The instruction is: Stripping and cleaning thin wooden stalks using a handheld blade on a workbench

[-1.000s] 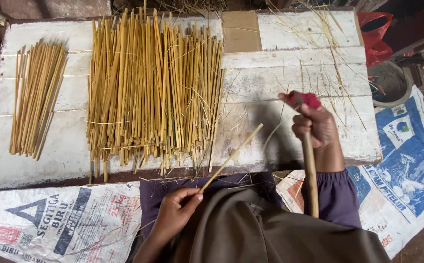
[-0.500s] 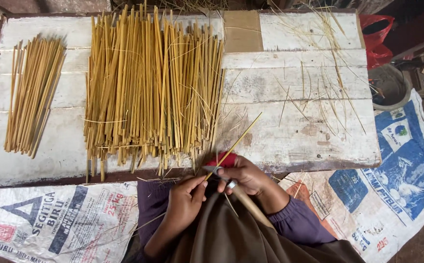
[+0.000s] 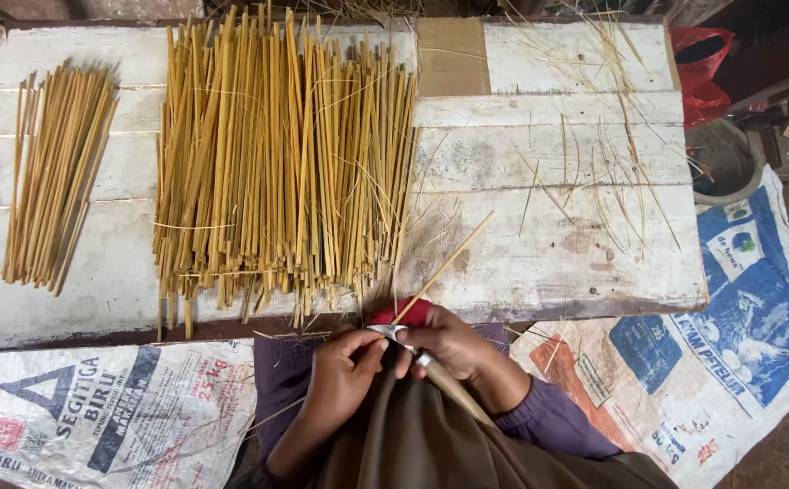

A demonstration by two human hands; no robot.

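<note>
Two hands bunched at the desk (image 3: pixel 594 272) edge — left hand (image 3: pixel 345 367) pinching the bamboo strip (image 3: pixel 444 267), right hand (image 3: pixel 453 349) clamped on the knife (image 3: pixel 394 332) — one slip could nick those fingertips.

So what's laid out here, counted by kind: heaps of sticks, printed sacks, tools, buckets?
Heaps of yellow sticks on the white board: 2, large heap and small heap
Single stick in hands: 1
Printed sacks: 2, left sack and right sack
Knife: 1
Grey bucket: 1
Total: 7

Single head view, looking straight down from above the person's lap. Mid-range: whole white plank table (image 3: pixel 548 244) fits in frame, hands at the bottom edge.
</note>
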